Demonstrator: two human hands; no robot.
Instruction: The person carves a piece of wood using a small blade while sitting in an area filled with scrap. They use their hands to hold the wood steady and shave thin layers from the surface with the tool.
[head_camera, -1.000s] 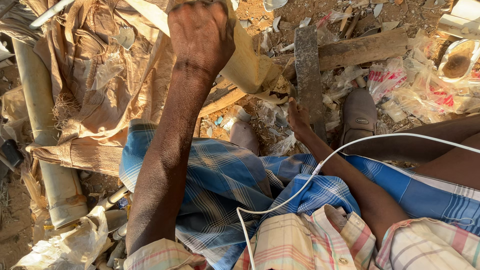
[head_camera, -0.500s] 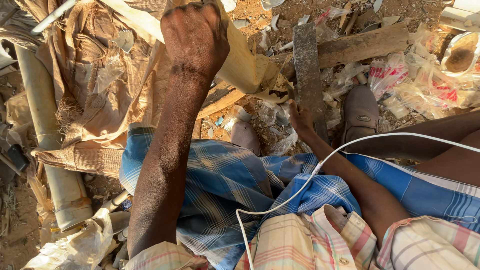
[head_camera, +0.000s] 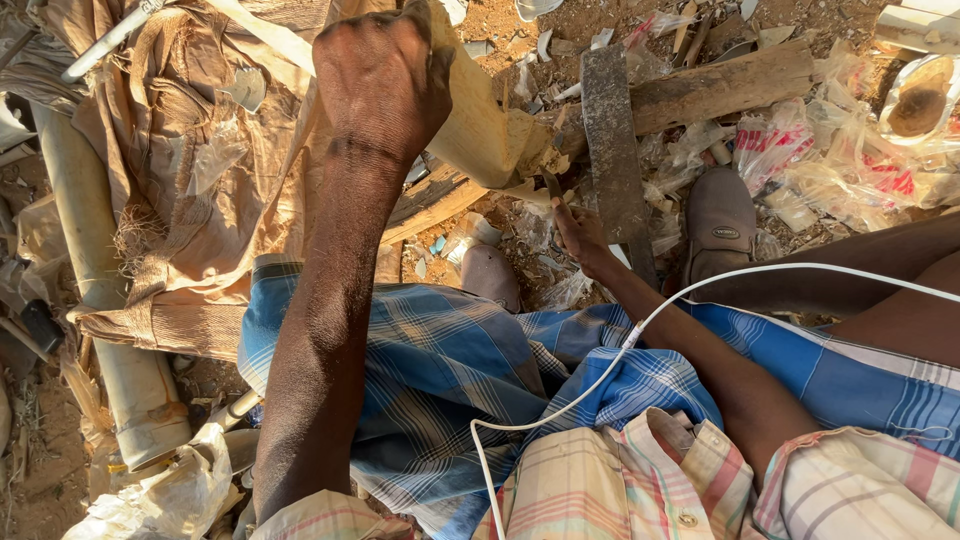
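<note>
My left hand (head_camera: 383, 85) grips the upper part of a pale carved wooden piece (head_camera: 480, 130) that slants down to the right, its lower end resting near a wooden block (head_camera: 715, 90). My right hand (head_camera: 580, 235) is shut on the handle of a broad, flat, dark blade (head_camera: 612, 140) that stands upright beside the lower end of the pale wood. Whether the blade touches the wood is unclear. My feet are in brown shoes, one (head_camera: 718, 222) right of the blade and one (head_camera: 490, 275) below the wood.
Wood chips and crumpled plastic bags (head_camera: 830, 160) litter the dirt ground at the right. Brown sacking (head_camera: 180, 170) and a pale pipe (head_camera: 100, 300) lie at the left. A white cable (head_camera: 600, 375) crosses my blue checked cloth (head_camera: 450, 380).
The view has shifted a little; my left hand and the pale wood sit slightly lower in the picture. The blade stays upright next to the wood.
</note>
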